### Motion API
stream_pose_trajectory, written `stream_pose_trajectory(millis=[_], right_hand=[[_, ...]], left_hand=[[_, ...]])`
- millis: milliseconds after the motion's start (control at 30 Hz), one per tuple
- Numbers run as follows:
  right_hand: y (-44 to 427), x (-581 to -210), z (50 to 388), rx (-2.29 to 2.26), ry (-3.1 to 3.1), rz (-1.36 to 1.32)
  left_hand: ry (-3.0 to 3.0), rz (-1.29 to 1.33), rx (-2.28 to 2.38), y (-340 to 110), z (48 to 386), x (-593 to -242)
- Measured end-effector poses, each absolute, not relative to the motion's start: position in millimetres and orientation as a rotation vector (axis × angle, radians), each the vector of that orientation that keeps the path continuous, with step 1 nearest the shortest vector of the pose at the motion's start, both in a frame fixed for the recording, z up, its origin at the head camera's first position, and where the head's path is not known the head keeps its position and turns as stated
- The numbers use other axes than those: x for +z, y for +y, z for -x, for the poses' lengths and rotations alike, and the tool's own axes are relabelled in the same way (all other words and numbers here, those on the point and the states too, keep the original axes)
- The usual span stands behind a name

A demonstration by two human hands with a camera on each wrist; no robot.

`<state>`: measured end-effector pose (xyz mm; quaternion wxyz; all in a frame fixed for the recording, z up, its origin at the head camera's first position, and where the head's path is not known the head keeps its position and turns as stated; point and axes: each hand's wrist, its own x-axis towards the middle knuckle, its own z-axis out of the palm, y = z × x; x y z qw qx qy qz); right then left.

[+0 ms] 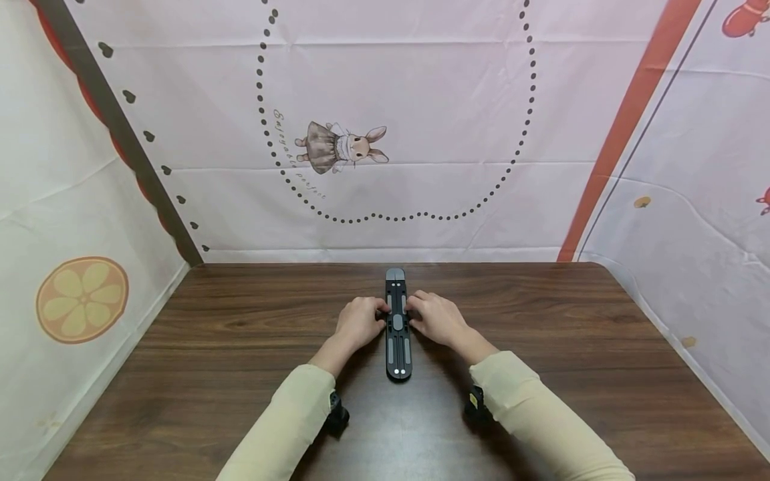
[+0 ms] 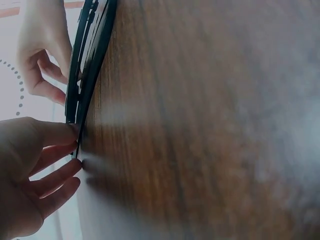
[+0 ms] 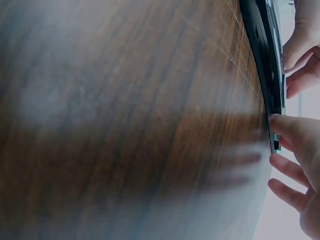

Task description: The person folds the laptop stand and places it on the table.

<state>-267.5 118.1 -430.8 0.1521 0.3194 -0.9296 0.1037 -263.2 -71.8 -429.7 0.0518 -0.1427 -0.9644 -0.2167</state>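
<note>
A long, narrow black folded laptop stand with rounded ends, grey pads and small pale dots lies lengthwise on the table, pointing away from me. My left hand pinches its left edge near the middle between thumb and fingers. On the opposite edge, my right hand does likewise at about the same height. Seen edge-on in the left wrist view, the stand shows thin stacked layers, with the thumb and index fingertip at its edge. The right wrist view shows the other side, fingertips partly hidden behind it.
The brown wood-grain table extends on both sides of the stand. A pale printed cloth hangs at the back and along both sides. Black wrist cameras are strapped under both cream sleeves.
</note>
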Motion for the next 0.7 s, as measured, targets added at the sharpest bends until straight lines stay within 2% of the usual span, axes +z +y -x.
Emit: stream_pose_trajectory(millis=[700], right_hand=[[127,-413,260,0.511,-2.814,-0.968]], left_hand=[[-3.023,0.616,-0.563,-84,253,-414]])
